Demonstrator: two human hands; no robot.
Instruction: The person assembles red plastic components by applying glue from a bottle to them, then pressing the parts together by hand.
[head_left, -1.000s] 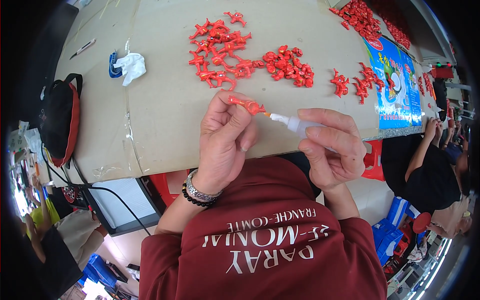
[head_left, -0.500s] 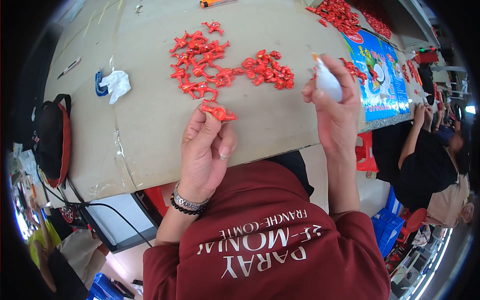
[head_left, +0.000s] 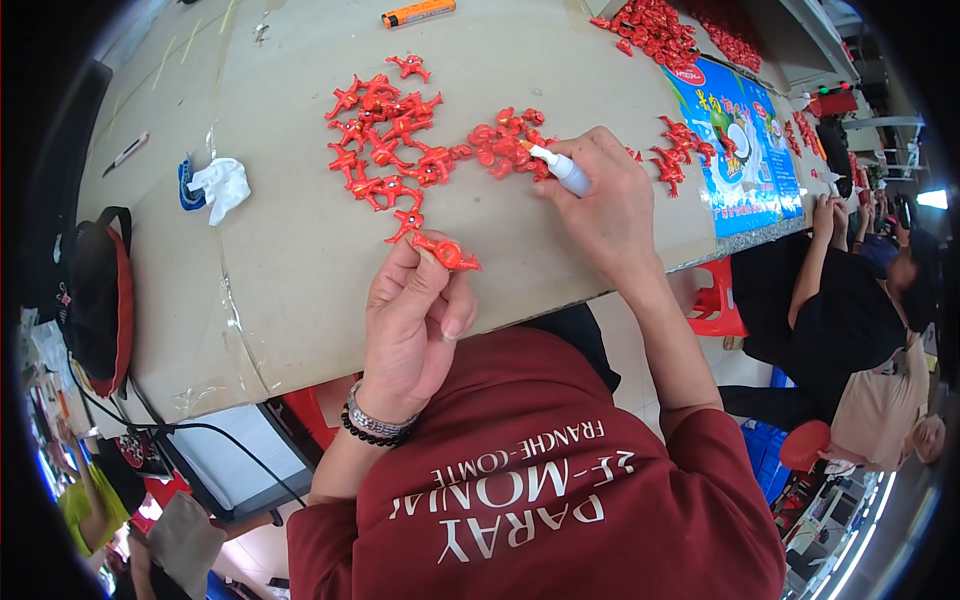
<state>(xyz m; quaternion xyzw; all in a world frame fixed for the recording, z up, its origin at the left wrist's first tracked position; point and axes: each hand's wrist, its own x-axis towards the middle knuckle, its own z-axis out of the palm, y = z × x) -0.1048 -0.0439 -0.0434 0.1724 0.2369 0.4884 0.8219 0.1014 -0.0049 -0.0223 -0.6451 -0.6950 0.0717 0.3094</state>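
My left hand (head_left: 415, 310) pinches a small red plastic figure part (head_left: 450, 254) between thumb and fingers, just over the table's near side. My right hand (head_left: 612, 200) is closed round a white squeeze bottle (head_left: 568, 174) with a narrow orange-tinted tip. That tip points left, over a pile of small rounded red parts (head_left: 495, 145); whether it touches one I cannot tell. Left of this pile lies a group of red limbed figures (head_left: 385, 135), reaching down close to my left fingertips.
A crumpled white tissue (head_left: 222, 188) and a pen-like cutter (head_left: 125, 153) lie at left, an orange marker-like stick (head_left: 418, 13) at the far edge. More red parts (head_left: 655, 35) are heaped far right, by a blue printed sheet (head_left: 738, 150). Another person (head_left: 850, 300) sits at right.
My right hand has swung left and turned the bottle from tip-up to tip-left over the small parts. My left hand keeps its red part, now slightly lower. The whole view has shifted a little.
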